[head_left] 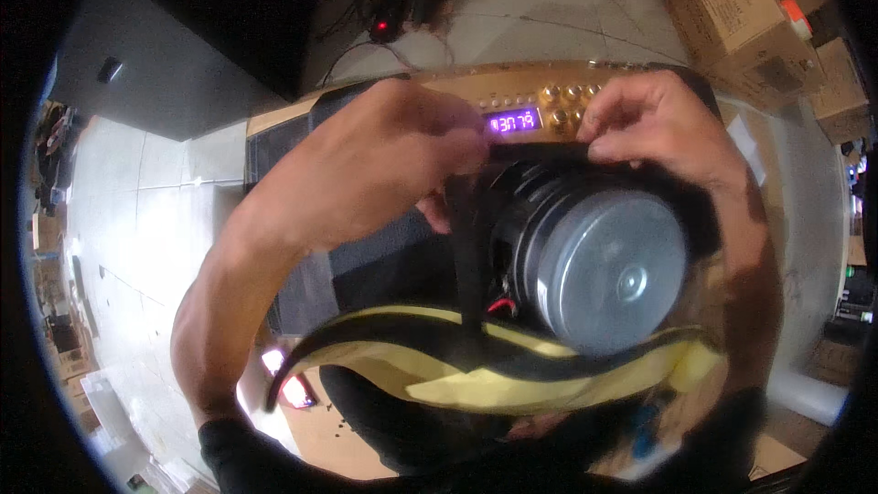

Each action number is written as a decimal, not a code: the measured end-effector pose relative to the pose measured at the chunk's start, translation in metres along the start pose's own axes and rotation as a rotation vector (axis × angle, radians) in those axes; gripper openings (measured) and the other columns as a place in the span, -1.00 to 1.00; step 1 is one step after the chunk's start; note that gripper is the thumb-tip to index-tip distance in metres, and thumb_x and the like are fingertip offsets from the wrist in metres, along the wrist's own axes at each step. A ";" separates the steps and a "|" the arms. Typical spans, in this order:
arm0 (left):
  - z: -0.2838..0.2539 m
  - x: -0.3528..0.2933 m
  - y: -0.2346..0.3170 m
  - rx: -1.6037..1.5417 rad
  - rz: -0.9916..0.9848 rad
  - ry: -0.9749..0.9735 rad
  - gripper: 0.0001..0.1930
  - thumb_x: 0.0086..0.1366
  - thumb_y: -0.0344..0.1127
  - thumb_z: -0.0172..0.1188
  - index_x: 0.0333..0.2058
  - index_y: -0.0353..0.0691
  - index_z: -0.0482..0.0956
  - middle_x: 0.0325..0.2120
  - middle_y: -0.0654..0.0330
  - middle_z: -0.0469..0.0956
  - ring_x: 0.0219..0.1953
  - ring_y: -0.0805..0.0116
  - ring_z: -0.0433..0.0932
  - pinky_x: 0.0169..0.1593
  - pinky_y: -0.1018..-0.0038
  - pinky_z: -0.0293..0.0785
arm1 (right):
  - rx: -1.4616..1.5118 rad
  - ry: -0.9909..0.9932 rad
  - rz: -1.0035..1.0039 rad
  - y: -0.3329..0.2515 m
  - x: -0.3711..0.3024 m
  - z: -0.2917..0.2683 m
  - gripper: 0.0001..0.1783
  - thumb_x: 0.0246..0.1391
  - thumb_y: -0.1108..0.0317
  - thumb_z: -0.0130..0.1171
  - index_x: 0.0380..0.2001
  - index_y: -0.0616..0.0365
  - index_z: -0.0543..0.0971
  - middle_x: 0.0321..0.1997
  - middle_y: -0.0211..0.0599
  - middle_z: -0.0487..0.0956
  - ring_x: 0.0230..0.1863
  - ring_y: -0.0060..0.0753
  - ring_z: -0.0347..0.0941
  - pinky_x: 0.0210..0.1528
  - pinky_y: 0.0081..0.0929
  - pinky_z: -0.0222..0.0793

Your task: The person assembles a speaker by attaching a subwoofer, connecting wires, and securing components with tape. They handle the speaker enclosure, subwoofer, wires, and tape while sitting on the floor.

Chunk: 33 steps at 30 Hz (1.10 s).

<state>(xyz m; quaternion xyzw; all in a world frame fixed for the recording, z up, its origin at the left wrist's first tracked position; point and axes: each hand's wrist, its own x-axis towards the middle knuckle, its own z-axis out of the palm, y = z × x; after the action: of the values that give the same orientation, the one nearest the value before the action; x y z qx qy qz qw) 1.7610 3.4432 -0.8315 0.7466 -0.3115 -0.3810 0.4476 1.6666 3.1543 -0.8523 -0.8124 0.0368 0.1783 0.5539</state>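
Observation:
A speaker driver [613, 261] with a large silver magnet lies magnet-up on a black cabinet [375, 261]. A gold control panel [512, 82] with knobs and a lit purple display runs along the cabinet's far side. My right hand [654, 128] pinches a black strip [535, 154] just in front of the panel, near the knobs. To the display's left, my left hand [402, 142] is closed at the strip's other part, its fingertips blurred. A black band hangs below it towards a long, curved black-and-yellow strip [530, 375]; whether they are one piece I cannot tell.
Cardboard boxes [745, 14] are stacked at the far right. A big dark cabinet [165, 46] stands at the left on the tiled floor [165, 183]. Beyond the panel lies a dark device [393, 14] with a red light and cables. Red wire [501, 306] shows beside the driver.

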 end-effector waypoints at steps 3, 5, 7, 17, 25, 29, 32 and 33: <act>0.002 0.001 -0.002 0.030 -0.018 0.006 -0.63 0.47 -0.20 0.06 -0.18 -0.46 0.66 -0.48 0.05 0.63 -0.50 0.32 0.68 -0.39 0.51 0.64 | 0.073 -0.019 -0.016 -0.001 0.009 0.004 -0.71 0.05 0.44 0.44 -0.14 0.23 0.63 -0.23 -0.32 0.71 -0.32 -0.62 0.57 -0.38 -0.65 0.45; 0.004 0.002 -0.004 0.043 -0.032 0.031 -0.63 0.48 -0.20 0.06 -0.17 -0.45 0.66 -0.49 0.06 0.64 -0.51 0.34 0.67 -0.40 0.51 0.64 | 0.082 -0.033 -0.018 -0.003 0.013 0.007 -0.68 0.03 0.41 0.46 -0.15 0.24 0.63 -0.25 -0.31 0.71 -0.34 -0.64 0.57 -0.40 -0.66 0.43; 0.006 0.001 -0.007 0.035 -0.053 0.017 -0.63 0.47 -0.18 0.07 -0.16 -0.44 0.66 -0.50 0.07 0.64 -0.51 0.35 0.67 -0.41 0.50 0.63 | 0.010 -0.032 0.039 -0.006 0.015 0.007 -0.65 0.02 0.36 0.49 -0.15 0.26 0.63 -0.27 -0.30 0.71 -0.36 -0.65 0.57 -0.43 -0.67 0.42; 0.009 -0.015 -0.010 -0.164 -0.146 0.024 -0.58 0.34 -0.27 0.13 0.02 -0.52 0.59 -0.37 -0.05 0.72 -0.45 0.35 0.67 -0.30 0.48 0.60 | -0.091 -0.093 0.122 -0.030 0.023 0.011 -0.67 -0.01 0.33 0.50 -0.21 0.26 0.65 -0.37 -0.38 0.68 -0.57 -0.79 0.44 -0.69 -0.79 0.14; 0.013 -0.017 -0.014 -0.220 -0.146 0.094 -0.68 0.36 -0.37 0.18 0.01 -0.47 0.59 -0.40 0.03 0.72 -0.46 0.41 0.68 -0.35 0.54 0.59 | -0.127 -0.149 0.122 -0.036 0.033 0.014 -0.71 0.01 0.34 0.48 -0.24 0.26 0.66 -0.39 -0.34 0.67 -0.65 -0.79 0.33 -0.71 -0.77 0.11; 0.017 -0.018 -0.016 -0.201 -0.158 0.091 -0.70 0.36 -0.33 0.15 -0.10 -0.49 0.62 -0.44 0.00 0.71 -0.50 0.40 0.64 -0.40 0.53 0.54 | -0.161 -0.157 0.125 -0.040 0.034 0.017 -0.72 0.02 0.33 0.48 -0.24 0.25 0.67 -0.40 -0.36 0.66 -0.64 -0.79 0.33 -0.71 -0.77 0.11; 0.019 -0.020 -0.015 -0.287 -0.176 0.100 -0.73 0.36 -0.32 0.18 -0.14 -0.47 0.62 -0.46 0.01 0.70 -0.51 0.41 0.64 -0.42 0.55 0.53 | -0.191 -0.169 0.131 -0.044 0.035 0.019 -0.75 0.03 0.33 0.46 -0.26 0.21 0.67 -0.39 -0.39 0.66 -0.59 -0.78 0.38 -0.69 -0.76 0.13; 0.020 -0.021 -0.015 -0.267 -0.202 0.103 -0.73 0.36 -0.33 0.19 -0.15 -0.47 0.62 -0.46 0.01 0.70 -0.52 0.42 0.64 -0.42 0.55 0.53 | -0.201 -0.170 0.138 -0.045 0.035 0.019 -0.78 0.04 0.33 0.45 -0.28 0.16 0.66 -0.39 -0.41 0.67 -0.56 -0.78 0.42 -0.68 -0.77 0.15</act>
<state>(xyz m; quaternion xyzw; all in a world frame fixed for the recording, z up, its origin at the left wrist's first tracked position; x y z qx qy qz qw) 1.7352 3.4574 -0.8449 0.7264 -0.1582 -0.4235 0.5177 1.7059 3.1939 -0.8301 -0.8413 0.0274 0.2871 0.4573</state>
